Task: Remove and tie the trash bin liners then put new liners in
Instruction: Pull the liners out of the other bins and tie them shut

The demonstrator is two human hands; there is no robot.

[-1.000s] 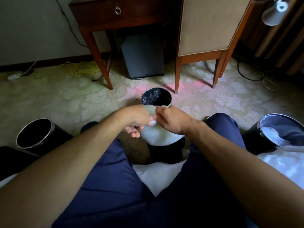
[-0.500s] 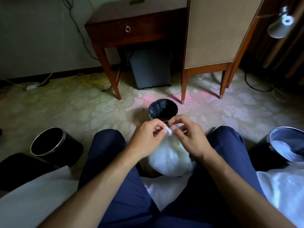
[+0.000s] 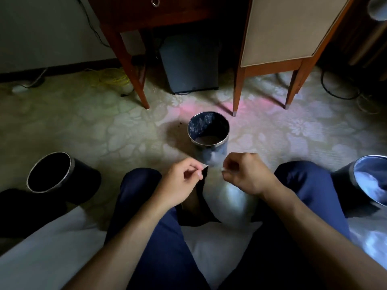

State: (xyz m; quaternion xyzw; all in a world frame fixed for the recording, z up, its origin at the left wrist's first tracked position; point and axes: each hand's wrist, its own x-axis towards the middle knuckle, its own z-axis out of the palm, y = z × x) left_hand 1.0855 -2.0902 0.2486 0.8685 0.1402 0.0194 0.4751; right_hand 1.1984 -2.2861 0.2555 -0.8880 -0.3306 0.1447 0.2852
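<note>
**Both hands pinch the neck of the used liner above the lap**

The person sits on a white sheet [image 3: 41, 258], knees in navy trousers [image 3: 303, 185] spread apart. Between the knees, at 6 o'clock from the middle bin [image 3: 201, 124], hangs the used liner [image 3: 230, 201], a bulging, translucent white bag.

The left hand [image 3: 180, 183] and right hand [image 3: 247, 176] are held a little apart above the bag, at 9 and 3 o'clock of its neck. Each has its fingers curled, with thumb and forefinger clamped on 1 thin end of the film. The stretch of film between the 2 pinches is blurred, so whether a knot has formed cannot be told.

3 round bins stand on the floral carpet [image 3: 104, 130]. The middle bin, at 12 o'clock from the hands, shows bare, scuffed metal inside. The left bin [image 3: 85, 176], at 9 o'clock, is black and dark within. The right bin [image 3: 343, 181], at 3 o'clock, holds a white liner [image 3: 368, 183].

Farther off, at 12 o'clock, are a wooden desk [image 3: 129, 65], a dark box [image 3: 188, 63] under it and a padded chair [image 3: 282, 28]. A yellow cable [image 3: 114, 78] lies at 11 o'clock.
</note>
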